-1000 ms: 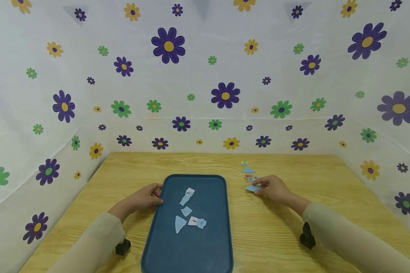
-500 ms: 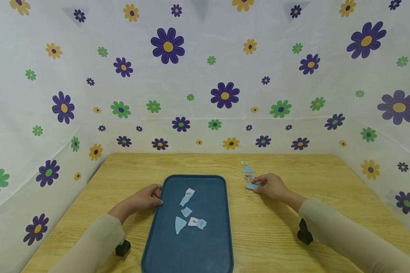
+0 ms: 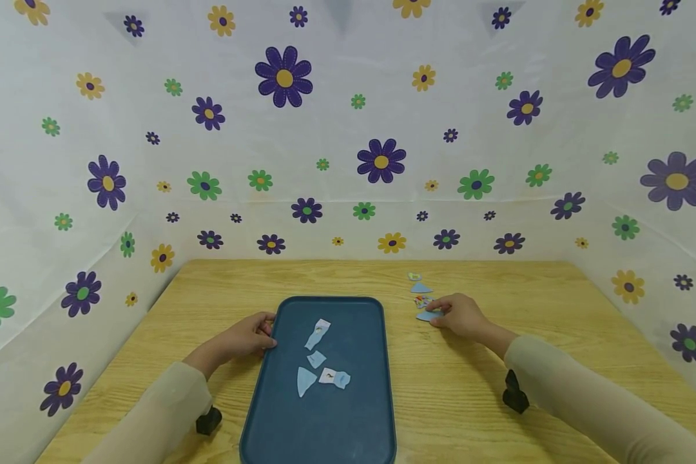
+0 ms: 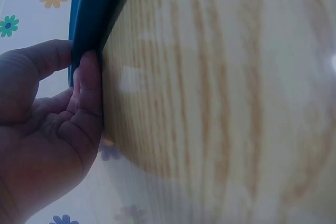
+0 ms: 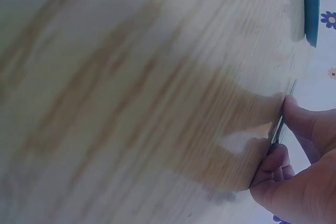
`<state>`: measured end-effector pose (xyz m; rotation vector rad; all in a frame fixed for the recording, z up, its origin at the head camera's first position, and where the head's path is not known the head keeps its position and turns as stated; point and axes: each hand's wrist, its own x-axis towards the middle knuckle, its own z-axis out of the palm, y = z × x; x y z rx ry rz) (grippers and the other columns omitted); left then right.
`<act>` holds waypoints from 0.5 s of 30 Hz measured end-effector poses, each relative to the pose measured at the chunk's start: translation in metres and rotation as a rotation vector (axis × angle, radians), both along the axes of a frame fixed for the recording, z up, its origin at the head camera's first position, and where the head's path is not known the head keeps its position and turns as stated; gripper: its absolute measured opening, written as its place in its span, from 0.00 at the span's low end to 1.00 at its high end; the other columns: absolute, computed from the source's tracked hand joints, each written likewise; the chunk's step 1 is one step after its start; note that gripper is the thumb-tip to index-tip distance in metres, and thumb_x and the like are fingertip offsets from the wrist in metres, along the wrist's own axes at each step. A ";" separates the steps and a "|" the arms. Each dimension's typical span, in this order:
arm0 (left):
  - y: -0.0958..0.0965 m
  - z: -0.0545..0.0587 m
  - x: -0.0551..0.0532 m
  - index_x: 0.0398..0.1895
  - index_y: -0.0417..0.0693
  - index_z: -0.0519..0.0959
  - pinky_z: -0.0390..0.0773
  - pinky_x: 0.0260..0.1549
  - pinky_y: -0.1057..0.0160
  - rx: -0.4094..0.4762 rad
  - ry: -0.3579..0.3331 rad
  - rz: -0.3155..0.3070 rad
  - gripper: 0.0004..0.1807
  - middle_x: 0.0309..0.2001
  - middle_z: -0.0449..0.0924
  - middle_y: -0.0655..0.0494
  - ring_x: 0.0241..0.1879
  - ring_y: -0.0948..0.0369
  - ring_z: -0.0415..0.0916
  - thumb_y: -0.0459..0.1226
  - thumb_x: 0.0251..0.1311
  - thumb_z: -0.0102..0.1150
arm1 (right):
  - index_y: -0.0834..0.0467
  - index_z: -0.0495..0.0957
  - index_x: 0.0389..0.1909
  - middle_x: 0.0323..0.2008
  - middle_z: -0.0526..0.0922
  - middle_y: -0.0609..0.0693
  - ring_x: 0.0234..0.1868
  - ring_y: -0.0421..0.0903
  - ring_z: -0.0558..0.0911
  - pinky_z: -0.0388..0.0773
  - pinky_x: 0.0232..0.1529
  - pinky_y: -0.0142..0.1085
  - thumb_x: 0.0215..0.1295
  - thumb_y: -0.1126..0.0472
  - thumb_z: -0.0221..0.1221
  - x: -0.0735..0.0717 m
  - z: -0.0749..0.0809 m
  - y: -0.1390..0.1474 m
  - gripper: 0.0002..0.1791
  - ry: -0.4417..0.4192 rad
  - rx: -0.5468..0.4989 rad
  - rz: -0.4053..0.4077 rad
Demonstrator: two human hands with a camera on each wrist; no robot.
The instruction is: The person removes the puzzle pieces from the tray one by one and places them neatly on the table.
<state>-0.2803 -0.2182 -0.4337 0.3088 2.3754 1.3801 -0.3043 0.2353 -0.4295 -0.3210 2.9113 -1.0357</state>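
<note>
The left hand (image 3: 243,336) is gripping the raised rim of one dark blue tray (image 3: 325,428), a smooth rectangle with rounded corners; its thumb is lying over the rim, its fingers are bending against the outer side, and only the rim is filling the gap. The right hand (image 3: 464,317) is pinching one thin, flat blue piece (image 3: 426,316) between thumb and fingers, nearly closed, on the right of the tray. Whether this piece is wholly touching the worktop (image 3: 452,399), one cannot tell.

Just beyond that hand, three more flat pieces are lying in a loose row: one multicoloured piece (image 3: 422,301) of uneven outline, one blue triangular piece (image 3: 421,288) and one small pale piece (image 3: 414,276) with a green-yellow print.

On the tray four flat shapes are resting: one long white-and-blue strip (image 3: 318,334), one small blue piece (image 3: 316,359), one fan-shaped blue piece (image 3: 305,381) and one white-and-blue shape (image 3: 334,377) with a small dark print. Whether the two-coloured shapes are single or joined, one cannot tell.

The worktop is showing yellowish wood grain, and behind it a white sheet (image 3: 325,129) with purple, yellow and green flowers is hanging, slightly creased. Two light sleeves (image 3: 145,419) are covering the arms, and two black blocks (image 3: 209,421) are sitting under the wrists.
</note>
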 end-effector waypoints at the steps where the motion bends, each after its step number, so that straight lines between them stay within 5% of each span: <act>1: 0.000 0.000 0.000 0.67 0.28 0.59 0.75 0.33 0.58 0.000 0.000 0.000 0.31 0.39 0.65 0.46 0.36 0.54 0.67 0.26 0.61 0.57 | 0.61 0.85 0.44 0.45 0.81 0.59 0.43 0.53 0.77 0.73 0.46 0.49 0.56 0.66 0.68 0.000 0.000 0.000 0.13 -0.001 0.000 0.001; 15: 0.001 0.002 0.001 0.67 0.27 0.58 0.74 0.33 0.59 -0.010 -0.004 0.013 0.32 0.39 0.65 0.45 0.36 0.54 0.67 0.25 0.60 0.56 | 0.63 0.84 0.44 0.47 0.81 0.62 0.45 0.54 0.77 0.73 0.47 0.50 0.56 0.67 0.68 0.002 0.002 -0.002 0.13 -0.010 0.025 0.017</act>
